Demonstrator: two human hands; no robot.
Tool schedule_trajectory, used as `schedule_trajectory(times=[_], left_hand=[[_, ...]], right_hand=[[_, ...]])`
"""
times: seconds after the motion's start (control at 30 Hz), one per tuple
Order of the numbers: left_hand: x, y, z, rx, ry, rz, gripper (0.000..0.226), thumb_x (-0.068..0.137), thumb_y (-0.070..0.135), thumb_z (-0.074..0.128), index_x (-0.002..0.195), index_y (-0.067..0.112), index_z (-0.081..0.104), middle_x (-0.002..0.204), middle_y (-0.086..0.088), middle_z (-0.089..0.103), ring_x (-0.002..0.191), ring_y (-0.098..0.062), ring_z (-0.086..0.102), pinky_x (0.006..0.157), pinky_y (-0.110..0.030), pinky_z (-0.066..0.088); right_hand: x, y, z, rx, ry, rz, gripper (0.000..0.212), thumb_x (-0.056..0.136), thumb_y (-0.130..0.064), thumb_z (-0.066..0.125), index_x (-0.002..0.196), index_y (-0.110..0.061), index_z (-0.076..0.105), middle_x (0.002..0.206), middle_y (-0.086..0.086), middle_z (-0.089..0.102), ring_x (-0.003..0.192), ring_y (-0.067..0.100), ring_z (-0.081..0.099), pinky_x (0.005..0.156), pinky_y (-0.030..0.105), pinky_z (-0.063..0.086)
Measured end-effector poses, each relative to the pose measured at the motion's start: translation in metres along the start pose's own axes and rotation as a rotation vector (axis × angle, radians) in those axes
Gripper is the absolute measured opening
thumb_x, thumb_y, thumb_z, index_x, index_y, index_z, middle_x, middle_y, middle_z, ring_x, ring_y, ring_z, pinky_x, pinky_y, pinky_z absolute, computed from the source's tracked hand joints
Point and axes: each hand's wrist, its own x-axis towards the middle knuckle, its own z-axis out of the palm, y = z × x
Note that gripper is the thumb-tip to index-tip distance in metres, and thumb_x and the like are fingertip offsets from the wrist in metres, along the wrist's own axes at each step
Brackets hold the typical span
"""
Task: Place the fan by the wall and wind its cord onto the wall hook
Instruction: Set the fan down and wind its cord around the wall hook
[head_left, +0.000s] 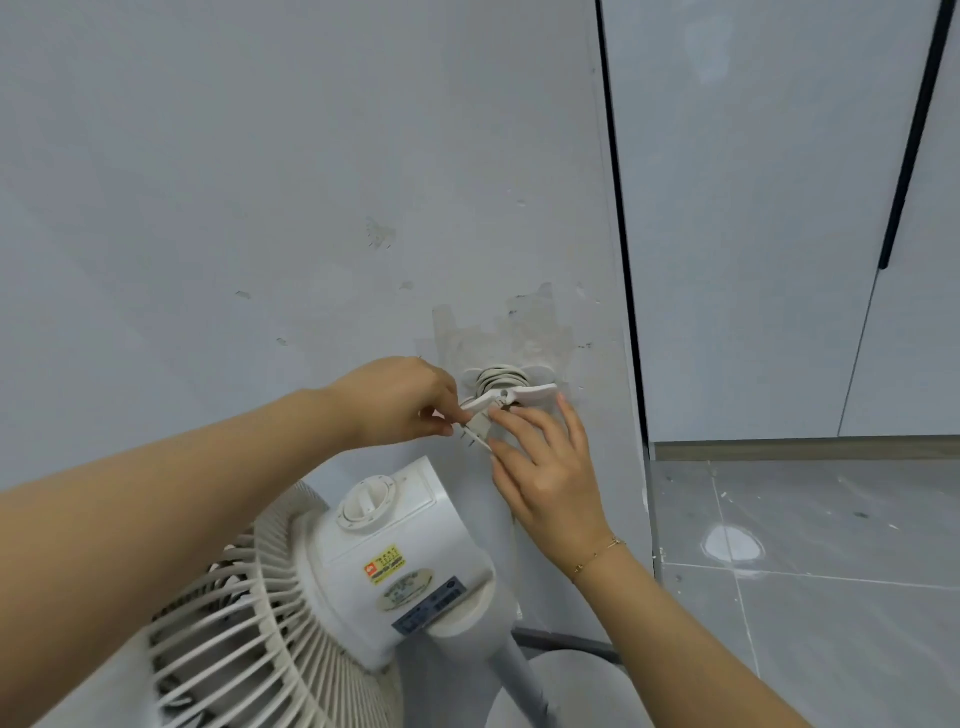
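Observation:
A white pedestal fan (384, 561) stands against the grey wall, its grille at lower left and its motor housing with a round knob on top. Above it a white wall hook (511, 392) carries several turns of the fan's pale cord (493, 378). My left hand (400, 402) pinches the white plug (474, 430) at the cord's end, just under the hook's left arm. My right hand (545, 467) reaches up from below with fingers spread, its fingertips touching the plug and the hook's underside.
The grey wall (260, 208) shows peeled tape marks around the hook. A dark vertical gap (621, 234) separates it from pale cabinet doors with a black handle (909, 145) on the right. Grey tiled floor (831, 571) lies at lower right. The fan's base (566, 644) sits near the wall.

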Motion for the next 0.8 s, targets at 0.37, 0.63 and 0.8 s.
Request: schedule_trajectory(times=[0.37,0.63,0.8], left_hand=[[0.018,0.002,-0.004,0.483,0.189,0.414,0.023,0.069,0.037,0.078,0.084,0.022,0.068,0.078,0.004,0.064,0.066,-0.020,0.063,0.049,-0.030,0.046],[0.016,-0.004,0.008,0.569,0.296,0.490,0.017,0.071,0.012,0.078,0.069,0.015,0.061,0.067,0.000,0.056,0.055,-0.021,0.057,0.043,-0.030,0.047],[0.012,-0.007,0.013,0.590,0.297,0.442,0.020,0.062,0.005,0.080,0.075,0.013,0.066,0.066,-0.001,0.057,0.049,-0.019,0.057,0.036,-0.025,0.042]], right_hand=[[0.012,0.009,-0.014,0.046,0.011,0.128,0.035,0.078,-0.022,0.071,0.107,-0.004,0.066,0.115,0.009,0.053,0.112,0.029,0.048,0.103,0.031,0.040],[0.011,0.010,-0.010,0.019,-0.056,0.171,0.044,0.078,-0.026,0.071,0.116,-0.004,0.065,0.121,0.010,0.061,0.117,0.031,0.046,0.094,0.032,0.050],[0.010,0.008,-0.006,0.026,-0.062,0.119,0.039,0.078,-0.018,0.069,0.116,-0.016,0.066,0.120,0.009,0.060,0.123,0.040,0.043,0.103,0.047,0.042]])
